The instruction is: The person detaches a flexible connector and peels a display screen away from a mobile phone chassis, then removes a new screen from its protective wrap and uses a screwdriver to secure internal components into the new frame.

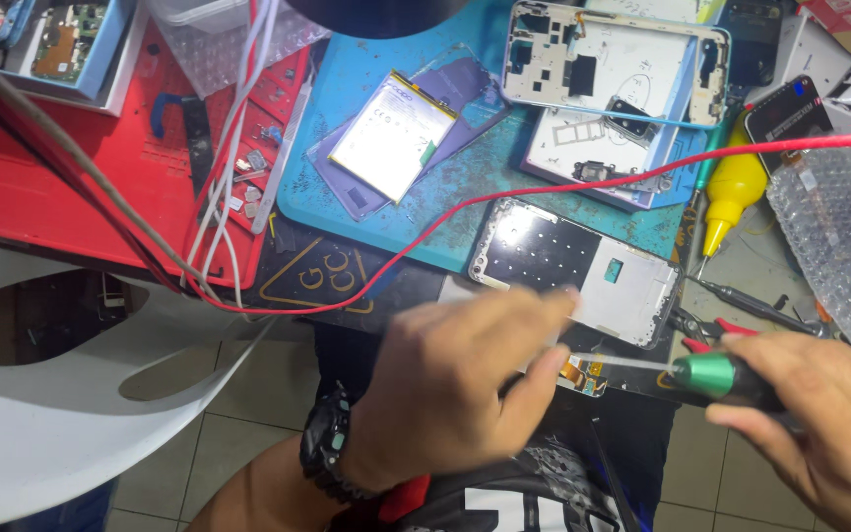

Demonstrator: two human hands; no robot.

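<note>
Bench-edge screwdriver [716,375] tip at left fingers [544,369]

The desk [741,266] fills the upper part of the view, its near edge running across the middle. A teal mat [504,187] covers its centre, and a red tray [61,197] lies at the left edge. Below the near edge shows a floor of pale beige tiles [238,414] with dark grout lines. A curved white piece of furniture [41,433] stands over the floor at the lower left. The light is bright and even, glaring off shiny surfaces.
</note>
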